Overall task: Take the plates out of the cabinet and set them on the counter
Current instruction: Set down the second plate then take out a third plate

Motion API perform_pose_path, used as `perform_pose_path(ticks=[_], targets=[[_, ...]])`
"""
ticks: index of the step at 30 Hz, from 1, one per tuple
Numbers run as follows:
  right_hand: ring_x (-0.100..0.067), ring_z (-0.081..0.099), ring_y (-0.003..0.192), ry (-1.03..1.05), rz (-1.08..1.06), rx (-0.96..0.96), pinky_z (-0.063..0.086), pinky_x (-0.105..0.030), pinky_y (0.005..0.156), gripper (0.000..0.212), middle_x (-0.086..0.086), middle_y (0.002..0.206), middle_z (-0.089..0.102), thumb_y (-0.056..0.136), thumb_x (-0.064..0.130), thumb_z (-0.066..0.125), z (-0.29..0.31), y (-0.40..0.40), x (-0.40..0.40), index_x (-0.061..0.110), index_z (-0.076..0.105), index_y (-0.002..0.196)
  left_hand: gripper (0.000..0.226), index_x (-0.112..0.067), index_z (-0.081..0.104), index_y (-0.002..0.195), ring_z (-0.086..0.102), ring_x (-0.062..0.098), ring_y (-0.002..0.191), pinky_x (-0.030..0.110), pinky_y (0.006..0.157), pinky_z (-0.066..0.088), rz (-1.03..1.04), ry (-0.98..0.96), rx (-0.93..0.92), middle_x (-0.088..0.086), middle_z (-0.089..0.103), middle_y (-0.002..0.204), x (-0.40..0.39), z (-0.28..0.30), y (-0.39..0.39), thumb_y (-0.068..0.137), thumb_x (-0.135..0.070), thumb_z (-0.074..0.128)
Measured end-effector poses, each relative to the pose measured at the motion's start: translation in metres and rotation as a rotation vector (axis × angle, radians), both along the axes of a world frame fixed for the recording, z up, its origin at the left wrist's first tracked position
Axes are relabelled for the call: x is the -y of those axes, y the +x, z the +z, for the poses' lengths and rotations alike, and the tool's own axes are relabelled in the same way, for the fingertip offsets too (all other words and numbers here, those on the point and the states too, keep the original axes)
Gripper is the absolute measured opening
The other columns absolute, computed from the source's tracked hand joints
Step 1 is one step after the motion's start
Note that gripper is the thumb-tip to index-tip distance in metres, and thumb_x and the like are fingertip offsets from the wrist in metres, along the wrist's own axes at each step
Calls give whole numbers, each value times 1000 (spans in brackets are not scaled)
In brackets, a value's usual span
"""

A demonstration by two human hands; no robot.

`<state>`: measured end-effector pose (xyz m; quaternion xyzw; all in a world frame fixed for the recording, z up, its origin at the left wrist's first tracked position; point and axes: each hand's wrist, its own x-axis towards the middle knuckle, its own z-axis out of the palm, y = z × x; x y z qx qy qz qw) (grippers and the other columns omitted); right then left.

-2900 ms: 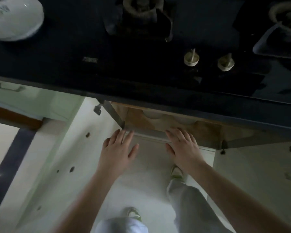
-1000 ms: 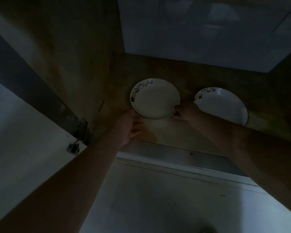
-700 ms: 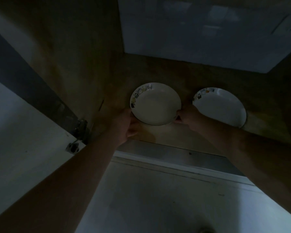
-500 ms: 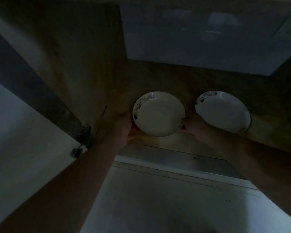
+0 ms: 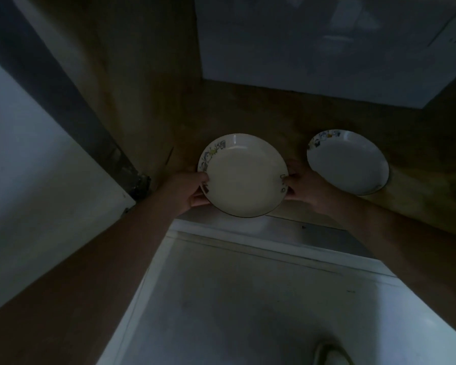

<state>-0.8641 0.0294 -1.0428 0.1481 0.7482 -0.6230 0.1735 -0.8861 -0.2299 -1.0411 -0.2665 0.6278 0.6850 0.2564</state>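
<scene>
From the head view, the left hand and right hand pinch opposite rims of the near plate, held at the cabinet mouth; a second plate lies on the shelf just beside it; glazed ceramic looks stiff, slick and breakable, so the two-sided rim hold suits it.

Two white plates with colourful rim motifs; brown cabinet floor
</scene>
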Motion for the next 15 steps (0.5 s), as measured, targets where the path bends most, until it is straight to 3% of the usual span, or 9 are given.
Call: perform_pose_path(ticks=[4,7,10,12,15], targets=[[-18,61,101,18,72,10,57,-24,64,38,10,113,57,98,3,47,16,11,1,25,46,128,29,-13,59,118,67,20,85,38,60,58,-48,-28,-16,8,69,100,6,9,16,93,0,52],[-11,62,97,9,121,47,58,-22,64,35,11,113,59,98,4,48,40,25,3,30,50,122,32,-10,59,125,68,25,97,41,68,60,-75,-17,-12,11,70,112,11,29,35,95,-2,53],[-13,64,94,26,125,132,59,-23,65,32,2,112,62,97,4,50,72,45,7,32,53,112,39,-13,54,132,66,29,104,40,65,61,-99,-72,-22,12,66,123,15,57,57,94,-1,54],[-15,65,97,43,119,194,59,-25,68,33,-2,116,62,96,7,53,95,63,11,27,50,123,41,-14,53,133,64,30,106,40,68,61,-116,-112,-25,11,64,125,17,81,73,94,-3,56],[-27,59,111,62,115,261,58,-38,80,41,-10,128,56,95,1,51,140,89,14,17,46,133,38,-15,53,128,60,25,102,29,54,61,-142,-159,-28,4,61,119,16,124,105,92,-3,59]])
